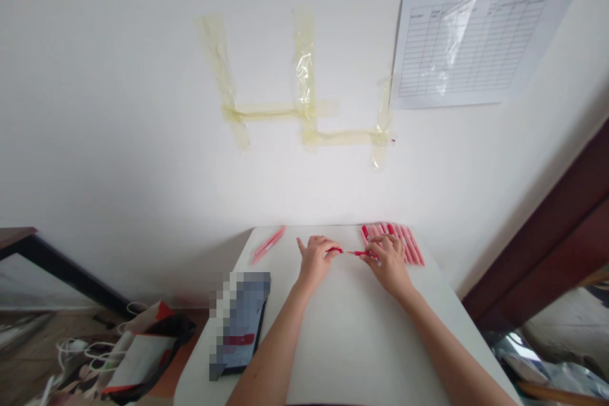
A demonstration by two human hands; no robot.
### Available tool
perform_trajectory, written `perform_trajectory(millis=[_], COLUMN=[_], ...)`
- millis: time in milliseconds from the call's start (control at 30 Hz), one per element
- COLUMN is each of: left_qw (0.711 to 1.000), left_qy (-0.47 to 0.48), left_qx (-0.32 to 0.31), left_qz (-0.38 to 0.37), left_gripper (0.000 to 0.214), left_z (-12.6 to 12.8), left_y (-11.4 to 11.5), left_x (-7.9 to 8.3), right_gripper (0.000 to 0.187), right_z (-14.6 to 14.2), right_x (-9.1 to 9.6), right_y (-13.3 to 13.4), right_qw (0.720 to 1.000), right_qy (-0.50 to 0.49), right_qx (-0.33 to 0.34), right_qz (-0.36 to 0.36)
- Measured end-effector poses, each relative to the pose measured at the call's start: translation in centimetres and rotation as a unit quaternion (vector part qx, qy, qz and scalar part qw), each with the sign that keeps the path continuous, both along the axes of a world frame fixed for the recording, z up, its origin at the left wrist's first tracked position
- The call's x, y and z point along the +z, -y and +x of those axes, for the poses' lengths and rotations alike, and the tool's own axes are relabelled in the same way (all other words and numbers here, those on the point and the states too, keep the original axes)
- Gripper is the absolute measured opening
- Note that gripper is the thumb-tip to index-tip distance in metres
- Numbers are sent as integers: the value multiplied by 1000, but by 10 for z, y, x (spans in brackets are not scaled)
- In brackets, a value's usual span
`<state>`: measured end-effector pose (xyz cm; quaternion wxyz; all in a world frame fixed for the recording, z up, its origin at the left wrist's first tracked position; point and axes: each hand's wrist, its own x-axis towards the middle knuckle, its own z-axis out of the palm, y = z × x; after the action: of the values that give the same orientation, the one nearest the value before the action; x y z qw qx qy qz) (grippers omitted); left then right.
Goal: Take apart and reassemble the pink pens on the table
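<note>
A white wall [143, 108] fills the upper frame, with a gridded paper sheet [471, 44] at upper right and crossed strips of yellowed tape [304, 63] at centre. Below it, a white table [361, 355] runs up from bottom centre. A dark tablet [242, 323], its screen blurred, lies at the table's lower left, and a bag [147, 355] sits on the floor beyond that edge. Near the far edge, a row of red pens [392, 242] lies at right, and two pink pens [269, 244] lie at left. At centre, the left hand [316, 260] and right hand [387, 263] hold one red pen [354, 252] between them, their fingers closed on it from either end.
</note>
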<state>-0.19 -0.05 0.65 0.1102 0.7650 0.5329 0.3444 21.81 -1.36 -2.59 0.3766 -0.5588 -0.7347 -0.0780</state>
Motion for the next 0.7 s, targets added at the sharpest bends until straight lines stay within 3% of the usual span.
perform_trajectory(millis=[700], left_qw=[1000], left_qy=[4], left_qx=[-3], left_qz=[-4], left_gripper=[11], left_z=[0], left_y=[0], left_x=[1], right_gripper=[30], right_z=[-2], right_x=[-2], right_y=[-2], right_qw=[1000], right_qy=[-10], right_qx=[27], right_qz=[-3])
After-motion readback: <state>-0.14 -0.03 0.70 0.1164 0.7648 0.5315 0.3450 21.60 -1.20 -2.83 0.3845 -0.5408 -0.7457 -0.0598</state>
